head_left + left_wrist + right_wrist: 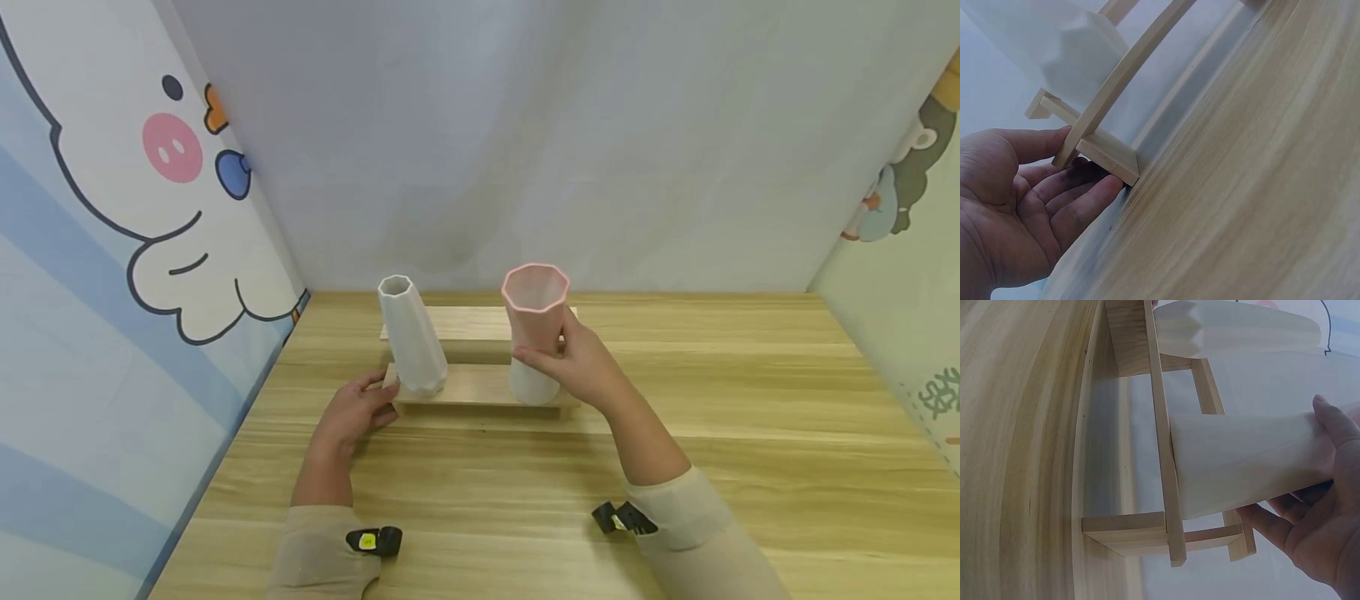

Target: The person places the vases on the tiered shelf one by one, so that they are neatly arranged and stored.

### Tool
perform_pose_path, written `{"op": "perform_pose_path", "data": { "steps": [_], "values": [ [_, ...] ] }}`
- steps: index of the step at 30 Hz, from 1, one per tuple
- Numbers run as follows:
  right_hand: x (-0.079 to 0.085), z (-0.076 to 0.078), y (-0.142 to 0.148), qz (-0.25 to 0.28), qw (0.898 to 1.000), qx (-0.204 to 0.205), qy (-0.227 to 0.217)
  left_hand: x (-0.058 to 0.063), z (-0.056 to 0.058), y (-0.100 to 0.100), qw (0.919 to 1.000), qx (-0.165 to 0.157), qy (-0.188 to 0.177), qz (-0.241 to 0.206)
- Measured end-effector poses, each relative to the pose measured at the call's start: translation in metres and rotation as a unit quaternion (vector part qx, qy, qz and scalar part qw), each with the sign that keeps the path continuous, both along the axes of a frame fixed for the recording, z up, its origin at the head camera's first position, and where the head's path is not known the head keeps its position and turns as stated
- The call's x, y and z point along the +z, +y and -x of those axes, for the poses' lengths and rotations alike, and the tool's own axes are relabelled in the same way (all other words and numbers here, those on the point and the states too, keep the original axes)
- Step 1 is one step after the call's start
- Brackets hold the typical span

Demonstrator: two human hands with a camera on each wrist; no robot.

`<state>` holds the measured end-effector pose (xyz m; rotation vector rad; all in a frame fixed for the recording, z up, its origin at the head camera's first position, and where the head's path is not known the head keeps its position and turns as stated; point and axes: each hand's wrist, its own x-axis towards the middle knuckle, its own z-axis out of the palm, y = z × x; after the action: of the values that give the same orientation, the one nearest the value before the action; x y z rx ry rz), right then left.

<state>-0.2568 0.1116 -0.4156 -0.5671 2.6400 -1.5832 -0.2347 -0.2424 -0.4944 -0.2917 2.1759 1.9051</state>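
Observation:
A two-level wooden display stand (476, 385) is on the table, its front step lower than the back one. My left hand (360, 412) grips the left end of the front step; in the left wrist view the thumb is at the slat's end and the fingers (1088, 209) are against the leg below. Close by, a white faceted vase (414, 342) stands on the left of this step. My right hand (585, 362) holds a pink-to-white vase (534, 335) with a wide rim around its middle. Its white base (1210, 469) is at the right part of the front step, right against the slat.
The stand is set on a wood-grain table (480, 500) near its back edge. Behind rises a pale grey wall (525, 150). A cartoon-printed panel (97, 333) borders the left side, and another printed panel (900, 317) the right.

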Motion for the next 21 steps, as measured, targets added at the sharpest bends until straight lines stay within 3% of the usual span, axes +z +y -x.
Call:
{"op": "perform_pose_path", "data": {
  "steps": [12,21],
  "values": [
    [-0.0013,0.0008,0.0006,0.002,1.0,-0.001,0.0,0.0028,-0.002,0.0035,0.9999,0.0,0.005,0.009],
    [-0.0065,-0.0009,0.0084,0.028,0.999,0.031,0.007,0.0021,-0.0008,-0.0009,1.0,0.002,0.007,0.004]
  ]
}}
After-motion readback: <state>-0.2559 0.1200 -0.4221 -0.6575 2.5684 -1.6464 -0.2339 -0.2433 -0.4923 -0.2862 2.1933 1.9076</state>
